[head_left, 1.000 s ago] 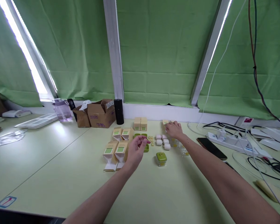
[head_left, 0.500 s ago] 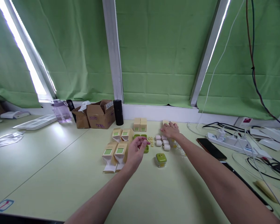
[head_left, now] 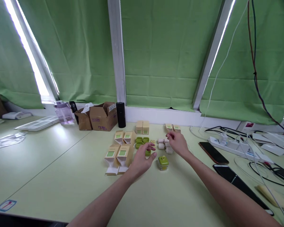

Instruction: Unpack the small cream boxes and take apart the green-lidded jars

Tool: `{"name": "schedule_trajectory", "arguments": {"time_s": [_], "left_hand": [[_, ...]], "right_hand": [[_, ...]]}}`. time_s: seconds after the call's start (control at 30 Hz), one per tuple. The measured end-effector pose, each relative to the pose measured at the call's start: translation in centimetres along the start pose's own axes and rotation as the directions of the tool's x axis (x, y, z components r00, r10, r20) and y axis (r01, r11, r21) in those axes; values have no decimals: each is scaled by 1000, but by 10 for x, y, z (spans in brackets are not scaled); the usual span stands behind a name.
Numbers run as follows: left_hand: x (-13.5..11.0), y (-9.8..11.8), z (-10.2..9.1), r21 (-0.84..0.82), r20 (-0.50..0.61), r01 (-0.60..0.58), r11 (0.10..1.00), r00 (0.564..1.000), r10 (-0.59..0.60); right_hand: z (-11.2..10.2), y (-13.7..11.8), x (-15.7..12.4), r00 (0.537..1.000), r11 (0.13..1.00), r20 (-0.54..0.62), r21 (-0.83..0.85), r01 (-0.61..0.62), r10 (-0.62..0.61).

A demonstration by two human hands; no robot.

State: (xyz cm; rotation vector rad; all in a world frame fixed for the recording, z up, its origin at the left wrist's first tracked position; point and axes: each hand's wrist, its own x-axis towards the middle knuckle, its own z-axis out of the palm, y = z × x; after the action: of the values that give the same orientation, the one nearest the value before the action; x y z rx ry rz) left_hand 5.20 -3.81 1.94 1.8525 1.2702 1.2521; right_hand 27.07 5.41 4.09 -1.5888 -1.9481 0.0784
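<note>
My left hand (head_left: 142,158) is open, palm inward, with fingers and thumb apart. It hovers beside the small green square lids (head_left: 139,139), partly covering the front ones. My right hand (head_left: 179,143) is over the right side of several white rolled pieces (head_left: 161,146); its fingers are loosely bent and nothing shows in them. It hides most of the clear containers there. Between and nearer than the hands stands a small clear container with a green lid (head_left: 163,161) and a ring-shaped knob. Tiny yellow pieces (head_left: 152,141) lie between the lids and the rolls.
Several open beige boxes (head_left: 124,151) lie to the left. Two upright boxes (head_left: 142,127) stand behind, and two more boxes (head_left: 173,127) stand back right. Farther left are a cardboard carton (head_left: 103,116) and black cylinder (head_left: 121,114). Phones (head_left: 213,153) and a power strip (head_left: 239,147) occupy the right.
My right hand has come back from the rear boxes toward the white rolls, uncovering a second box there. My left hand has shifted slightly right and its thumb has spread.
</note>
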Motion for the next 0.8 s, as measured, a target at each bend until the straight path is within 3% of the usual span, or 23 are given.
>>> {"name": "schedule_trajectory", "arguments": {"time_s": [0.13, 0.23, 0.33, 0.4, 0.57, 0.63, 0.8], "left_hand": [[-9, 10, 5, 177, 118, -41, 983, 993, 21], [-14, 19, 8, 262, 164, -43, 964, 986, -1], [-17, 21, 11, 281, 162, -33, 959, 987, -13], [-18, 18, 12, 264, 143, -21, 964, 990, -18], [-17, 7, 12, 196, 88, -16, 981, 996, -1], [-16, 4, 11, 178, 75, -23, 984, 997, 10], [-15, 1, 9, 163, 74, 2, 987, 997, -14]], "right_hand": [[3, -10, -43, 1000, 929, 0, 370, 22, -24], [10, -10, -68, 1000, 863, -6, 506, 0, 3], [12, -5, -80, 999, 822, 26, 568, -31, 20], [9, 0, -83, 993, 790, 114, 610, -59, -13], [-1, 3, -82, 903, 692, 378, 708, -140, -204], [-1, 3, -82, 884, 695, 408, 705, -145, -229], [10, 2, -80, 901, 674, 409, 708, -211, -147]]}}
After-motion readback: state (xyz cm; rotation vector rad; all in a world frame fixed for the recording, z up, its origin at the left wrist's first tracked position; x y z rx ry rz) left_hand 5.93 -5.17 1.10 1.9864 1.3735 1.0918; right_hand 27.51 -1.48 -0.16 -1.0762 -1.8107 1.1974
